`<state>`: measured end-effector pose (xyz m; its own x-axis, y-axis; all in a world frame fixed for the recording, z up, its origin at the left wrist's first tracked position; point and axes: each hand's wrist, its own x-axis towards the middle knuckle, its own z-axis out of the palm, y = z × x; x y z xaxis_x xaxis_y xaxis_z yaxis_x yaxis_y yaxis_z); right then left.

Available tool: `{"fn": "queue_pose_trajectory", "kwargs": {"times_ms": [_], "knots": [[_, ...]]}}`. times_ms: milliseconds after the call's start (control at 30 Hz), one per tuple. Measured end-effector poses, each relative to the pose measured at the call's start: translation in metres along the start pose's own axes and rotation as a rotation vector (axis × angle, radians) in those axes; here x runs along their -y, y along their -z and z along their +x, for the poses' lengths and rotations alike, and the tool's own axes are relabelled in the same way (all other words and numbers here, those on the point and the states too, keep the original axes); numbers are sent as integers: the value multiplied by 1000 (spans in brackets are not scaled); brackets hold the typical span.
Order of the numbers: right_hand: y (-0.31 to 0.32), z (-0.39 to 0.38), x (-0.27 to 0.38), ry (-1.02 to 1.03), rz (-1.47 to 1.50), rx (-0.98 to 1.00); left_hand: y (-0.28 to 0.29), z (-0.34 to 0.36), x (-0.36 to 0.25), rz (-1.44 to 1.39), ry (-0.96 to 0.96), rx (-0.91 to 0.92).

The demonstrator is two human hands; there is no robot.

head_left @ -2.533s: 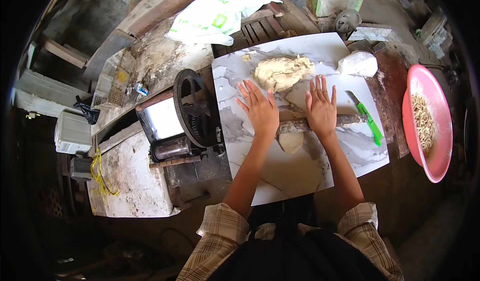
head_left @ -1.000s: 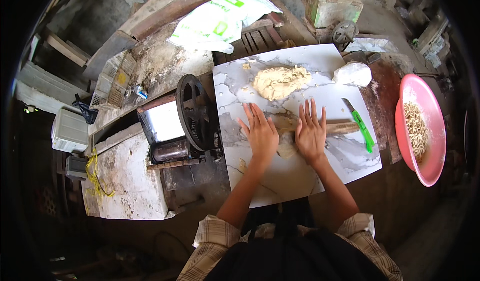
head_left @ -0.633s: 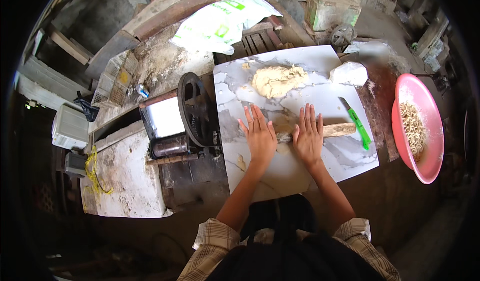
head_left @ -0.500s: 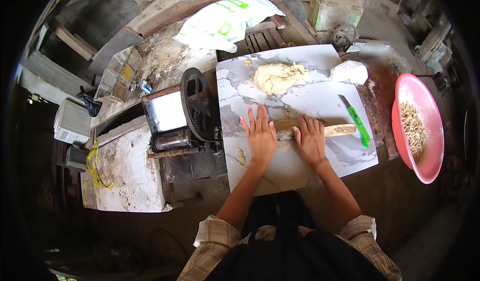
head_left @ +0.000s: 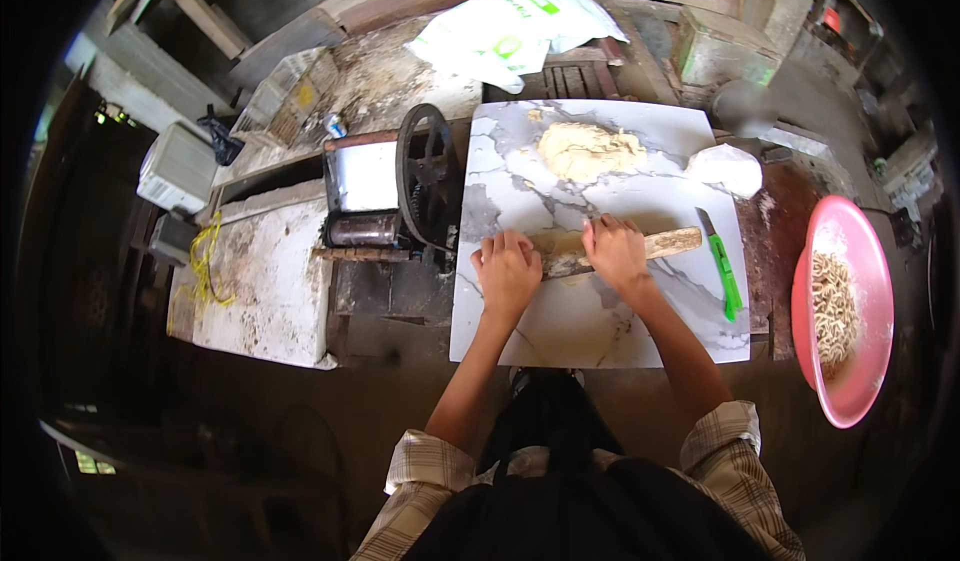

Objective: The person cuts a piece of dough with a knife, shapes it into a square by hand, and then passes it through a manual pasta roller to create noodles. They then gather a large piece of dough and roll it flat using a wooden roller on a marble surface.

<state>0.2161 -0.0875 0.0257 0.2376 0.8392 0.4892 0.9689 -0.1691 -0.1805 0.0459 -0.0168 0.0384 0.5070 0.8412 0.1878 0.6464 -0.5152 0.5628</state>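
Observation:
My left hand (head_left: 505, 276) and right hand (head_left: 615, 251) both curl their fingers over a rough wooden rolling pin (head_left: 670, 244), which lies across the marble-patterned board (head_left: 650, 331). A thin beige piece of dough (head_left: 560, 238) shows around the pin between my hands, partly hidden by it. Beyond them sits a lumpy mass of dough (head_left: 588, 151), with a white bag-like bundle (head_left: 725, 169) to its right. A utility knife with a green handle (head_left: 723, 271) lies at the board's right, past the pin's end.
A metal roller machine with a large wheel (head_left: 425, 146) stands left of the board. A pink basin (head_left: 865, 361) holding pale strands stands at the right. Behind are a white-and-green sack (head_left: 510, 31) and a wire-like crate (head_left: 280, 96). Yellow twine (head_left: 210, 261) lies on the left slab.
Both hands, formerly spread flat with fingers stretched over the pin, now have fingers curled over it. The camera view has shifted, bringing more of the surroundings at the top left into sight.

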Motion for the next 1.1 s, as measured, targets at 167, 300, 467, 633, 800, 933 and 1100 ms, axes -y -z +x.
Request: {"fn": "queue_pose_trajectory", "kwargs": {"times_ms": [167,300,467,633,800,933,1100], "knots": [[-8,6,9,17,-46,-20,-25,26,9,134,83,-255],[1,30,10,-140,-68,43,-32,38,10,261,193,-253],[7,-11,14,9,-58,3,-38,-14,8,330,125,-192],[9,-2,11,26,-110,-19,-31,-6,-1,341,132,-185],[-12,22,13,-107,-38,-18,-23,30,6,324,129,-295],[8,-19,17,33,-88,-24,-28,-24,2,258,87,-198],[11,-34,10,75,-65,64,-25,-28,-2,277,25,-159]]}}
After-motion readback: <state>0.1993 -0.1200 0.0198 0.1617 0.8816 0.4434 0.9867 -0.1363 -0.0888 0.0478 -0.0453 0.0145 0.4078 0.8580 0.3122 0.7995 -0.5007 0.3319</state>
